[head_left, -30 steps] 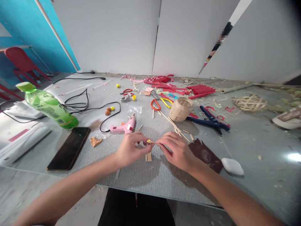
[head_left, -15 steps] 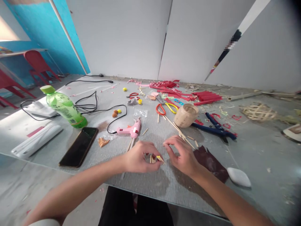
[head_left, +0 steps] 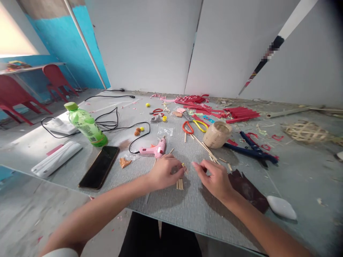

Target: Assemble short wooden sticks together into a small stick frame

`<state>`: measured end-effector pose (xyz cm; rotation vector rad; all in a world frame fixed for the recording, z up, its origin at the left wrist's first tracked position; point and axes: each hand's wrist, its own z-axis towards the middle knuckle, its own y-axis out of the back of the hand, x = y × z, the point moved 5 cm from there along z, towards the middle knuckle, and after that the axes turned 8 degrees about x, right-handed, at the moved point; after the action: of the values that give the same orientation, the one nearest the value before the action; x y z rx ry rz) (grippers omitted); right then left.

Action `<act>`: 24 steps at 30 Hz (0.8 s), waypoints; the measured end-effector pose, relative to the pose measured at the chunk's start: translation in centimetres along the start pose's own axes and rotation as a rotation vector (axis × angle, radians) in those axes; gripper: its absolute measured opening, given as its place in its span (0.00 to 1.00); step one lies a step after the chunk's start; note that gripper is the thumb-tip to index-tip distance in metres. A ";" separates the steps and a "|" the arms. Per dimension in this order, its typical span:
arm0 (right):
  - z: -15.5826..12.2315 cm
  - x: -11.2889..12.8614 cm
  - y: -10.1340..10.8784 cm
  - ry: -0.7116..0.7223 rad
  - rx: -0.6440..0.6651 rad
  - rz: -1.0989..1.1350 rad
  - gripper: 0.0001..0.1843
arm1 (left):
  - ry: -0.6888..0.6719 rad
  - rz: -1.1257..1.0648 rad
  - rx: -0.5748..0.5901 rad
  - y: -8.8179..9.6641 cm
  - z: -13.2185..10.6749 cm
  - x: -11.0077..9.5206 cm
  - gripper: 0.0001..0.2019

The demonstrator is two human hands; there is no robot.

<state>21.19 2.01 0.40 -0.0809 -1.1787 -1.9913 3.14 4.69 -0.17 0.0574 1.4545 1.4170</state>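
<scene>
A few short, thin, light wooden sticks (head_left: 180,184) lie side by side, flat on the grey table, just below the middle of the frame.

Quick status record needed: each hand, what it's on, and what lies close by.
left hand: fingers pinch a small yellow-tipped piece, over a bundle of short wooden sticks
right hand: fingers curled, whether holding anything cannot be told
surface: grey textured table
near left: pink hot glue gun, black phone, green plastic bottle
near right: dark brown sheet, woven bamboo cup, blue-handled pliers
</scene>
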 end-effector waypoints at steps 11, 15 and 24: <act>-0.6 0.4 -1.6 0.160 0.290 0.132 0.27 | 0.001 0.159 0.084 -0.7 0.0 -0.6 0.11; -0.5 0.5 -1.3 0.231 0.298 0.086 0.31 | 0.029 0.116 0.072 -0.7 0.0 -0.4 0.12; -0.1 0.1 -0.9 0.143 0.186 -0.013 0.29 | -0.020 0.229 0.119 -0.8 -0.3 -1.2 0.15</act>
<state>20.57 2.08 -0.26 0.1612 -1.2665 -1.8559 3.94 3.46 -0.13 0.3213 1.5531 1.5062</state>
